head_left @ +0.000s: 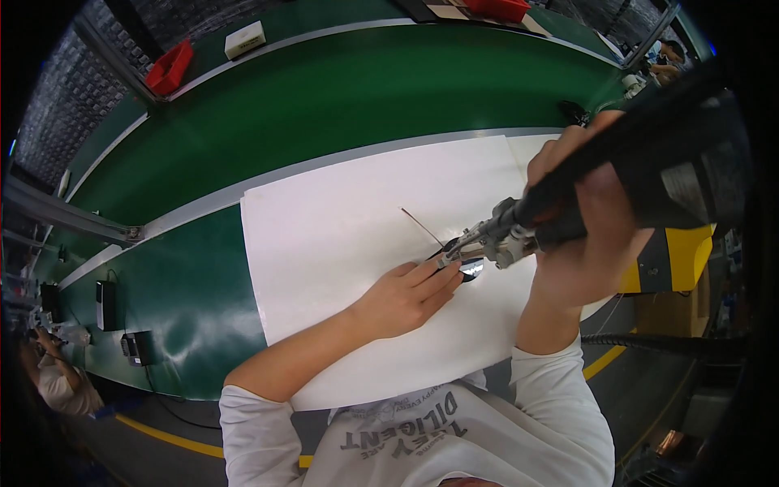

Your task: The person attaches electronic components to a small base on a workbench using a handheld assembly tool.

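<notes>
My right hand (596,219) is wrapped around a large black hand-held tool (649,174) with a jointed metal head (505,234). The tool slants down to the left, its nose meeting the fingertips of my left hand (414,299). Those fingers are pressed together on a small dark part (471,277) with a shiny face, held against the white sheet (324,235). A thin brown wire (420,224) sticks out from it toward the far left. Fingers and tool head cover most of the part, so its kind does not show.
Beyond the sheet runs a green belt (365,89) behind a metal rail. Red bins (170,68) and a white box (245,40) stand on the far ledge. Black adapters (135,347) lie on the green table at left. A yellow and black object (669,260) is at right. Other people work at far left and far right.
</notes>
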Motion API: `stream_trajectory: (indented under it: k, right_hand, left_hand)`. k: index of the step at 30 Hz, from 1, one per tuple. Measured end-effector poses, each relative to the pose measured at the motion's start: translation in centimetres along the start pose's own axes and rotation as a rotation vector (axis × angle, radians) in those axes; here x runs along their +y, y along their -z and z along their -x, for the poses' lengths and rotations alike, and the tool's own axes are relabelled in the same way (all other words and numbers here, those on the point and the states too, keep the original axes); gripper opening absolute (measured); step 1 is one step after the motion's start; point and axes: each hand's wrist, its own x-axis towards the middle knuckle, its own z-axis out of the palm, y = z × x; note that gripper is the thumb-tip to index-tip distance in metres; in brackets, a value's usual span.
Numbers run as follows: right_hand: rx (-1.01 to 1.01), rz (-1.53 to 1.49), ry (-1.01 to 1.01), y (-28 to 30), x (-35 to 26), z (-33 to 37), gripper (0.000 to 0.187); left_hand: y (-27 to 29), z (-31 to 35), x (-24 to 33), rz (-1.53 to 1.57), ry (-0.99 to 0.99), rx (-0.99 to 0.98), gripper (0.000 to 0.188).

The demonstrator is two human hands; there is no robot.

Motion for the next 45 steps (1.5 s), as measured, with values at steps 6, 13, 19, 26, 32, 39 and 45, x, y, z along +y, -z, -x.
stream_trajectory:
  k: [6, 13, 19, 26, 32, 39, 45]
  right_hand:
    - [0.071, 0.041, 0.011, -0.4, -0.3, -0.3, 0.029]
    - [0.139, -0.087, 0.203, 4.8, -1.7, -1.2, 0.043]
    - [0.267, 0.166, 0.153, 3.3, -0.4, -1.3, 0.035]
    - [0.268, 0.124, 0.014, 1.3, -1.4, -1.4, 0.032]
    - [0.292, 0.211, 0.038, 1.6, -0.6, -1.9, 0.038]
    - [0.244, 0.232, 0.18, 2.8, 0.1, -2.2, 0.058]
    - [0.255, 0.27, 0.227, 3.2, -0.3, -2.2, 0.063]
  left_hand:
    - [0.2, 0.6, -0.3, -0.031, 0.003, -0.018, 0.028]
    - [2.0, 0.8, -3.1, -0.228, 0.646, -0.077, 0.083]
    - [2.1, 1.3, -3.4, -0.171, 0.666, -0.242, 0.086]
    - [1.8, 1.0, -3.4, -0.172, 0.651, -0.29, 0.079]
    - [1.8, 1.2, -3.5, -0.201, 0.633, -0.305, 0.076]
    - [1.7, 1.0, -3.5, -0.212, 0.619, -0.305, 0.076]
    - [1.6, 0.9, -3.3, -0.214, 0.623, -0.305, 0.075]
